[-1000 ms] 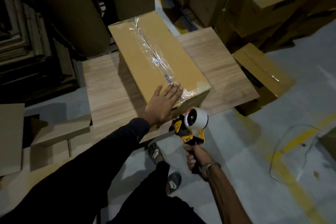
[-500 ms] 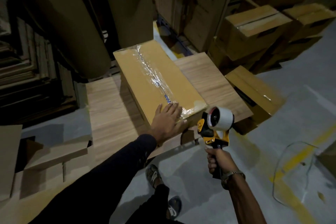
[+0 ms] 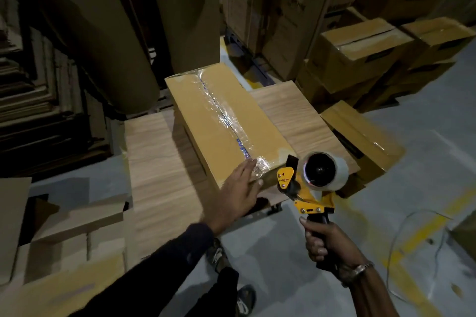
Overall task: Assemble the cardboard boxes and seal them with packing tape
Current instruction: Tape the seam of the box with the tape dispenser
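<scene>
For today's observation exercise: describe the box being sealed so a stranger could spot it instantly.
Find the wooden table mid-scene. The cardboard box lies on it, the left hand touching its near end. Unlike the floor boxes, crinkled clear tape runs its whole length.

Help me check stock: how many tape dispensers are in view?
1: the yellow tape dispenser, gripped by the right hand beside the near end of the taped box. Others may be hidden in the dark.

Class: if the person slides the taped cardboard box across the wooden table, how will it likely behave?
The cardboard box is long, low and flat-bottomed, so it should slide rather than tip. Its taped seam probably keeps the flaps stiff. The left hand rests lightly on its corner, hinting it is light.
</scene>
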`<state>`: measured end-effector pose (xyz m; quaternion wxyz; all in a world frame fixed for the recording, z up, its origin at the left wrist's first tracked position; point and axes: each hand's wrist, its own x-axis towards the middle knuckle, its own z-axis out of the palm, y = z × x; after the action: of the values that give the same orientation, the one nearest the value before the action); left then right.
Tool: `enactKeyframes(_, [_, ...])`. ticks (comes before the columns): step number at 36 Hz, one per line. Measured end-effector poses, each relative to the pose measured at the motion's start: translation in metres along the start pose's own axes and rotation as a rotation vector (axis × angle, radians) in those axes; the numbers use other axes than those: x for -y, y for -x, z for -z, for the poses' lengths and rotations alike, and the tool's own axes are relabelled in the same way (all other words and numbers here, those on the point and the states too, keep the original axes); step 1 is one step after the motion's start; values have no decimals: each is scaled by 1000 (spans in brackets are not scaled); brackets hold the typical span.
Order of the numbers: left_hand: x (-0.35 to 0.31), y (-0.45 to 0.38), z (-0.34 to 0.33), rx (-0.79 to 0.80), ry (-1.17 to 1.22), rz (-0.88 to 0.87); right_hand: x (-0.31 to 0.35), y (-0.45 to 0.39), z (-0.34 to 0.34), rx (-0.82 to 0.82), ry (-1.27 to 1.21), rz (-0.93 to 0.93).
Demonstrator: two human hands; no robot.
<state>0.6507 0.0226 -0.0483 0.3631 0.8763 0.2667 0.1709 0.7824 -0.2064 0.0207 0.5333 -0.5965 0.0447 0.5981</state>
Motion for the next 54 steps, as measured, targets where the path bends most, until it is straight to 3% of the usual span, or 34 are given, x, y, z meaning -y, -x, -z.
enactKeyframes(2, [-25, 17, 9, -156, 248, 182, 5, 2, -1, 93, -2, 18])
enactKeyframes(3, [-38, 20, 16, -153, 410, 352, 7, 2, -2, 145, 5, 23])
enactKeyframes(4, [-48, 19, 24, -68, 633, 580, 10, 1, -2, 195, 16, 26])
enactKeyframes(6, [-59, 16, 40, 291, 1079, 960, 16, -3, -5, 277, 43, 28])
enactKeyframes(8, [-58, 16, 53, 510, 1355, 1066, 22, -9, -10, 330, 72, 24])
enactKeyframes(10, [-51, 14, 60, 491, 1552, 1096, 31, -18, -15, 372, 122, 26])
enactKeyframes(13, [-45, 8, 65, 419, 1655, 1131, 46, -29, -17, 423, 190, 29])
enactKeyframes(21, [-25, -7, 74, 337, 1634, 1151, 97, -45, -19, 437, 373, -22])
enactKeyframes(32, [-4, -13, 79, 245, 1156, 1035, 149, -78, -35, 497, 804, -88])
enactKeyframes(38, [16, 10, 77, -63, 1045, 1008, 166, -105, -75, 552, 1145, -37])
enactKeyframes(43, [17, 25, 75, -309, 1098, 1030, 178, -131, -105, 672, 1339, 12])
enactKeyframes(48, [23, 39, 58, -531, 1066, 1065, 198, -145, -104, 722, 1529, 43])
enactKeyframes(54, [28, 46, 43, -601, 1057, 991, 237, -157, -86, 754, 1596, 95])
